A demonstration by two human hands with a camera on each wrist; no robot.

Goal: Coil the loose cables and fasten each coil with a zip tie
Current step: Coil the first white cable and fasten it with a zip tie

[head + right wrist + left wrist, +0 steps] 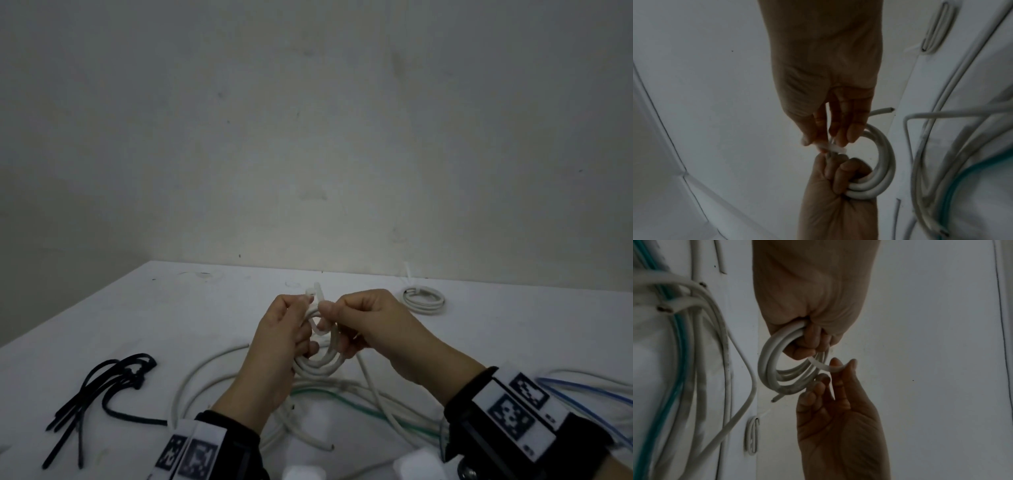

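My left hand (294, 325) grips a small coil of white cable (318, 365) above the middle of the table, its fingers curled through the loops. A white zip tie (315, 291) is looped round the top of the coil. The thumb and fingers of my right hand (342, 322) pinch the tie strap. In the left wrist view the strap (827, 367) bends across the right fingertips beside the coil (770, 363). The right wrist view shows the tie (833, 148) pinched just above the left fist, with the coil (882, 164) hanging to one side.
A tied white coil (424, 299) lies at the back right. Several black zip ties (102, 387) lie at the front left. Loose white cables (212, 373), a green one (346, 402) and a blue one (582, 390) sprawl under my hands on the white table (171, 308).
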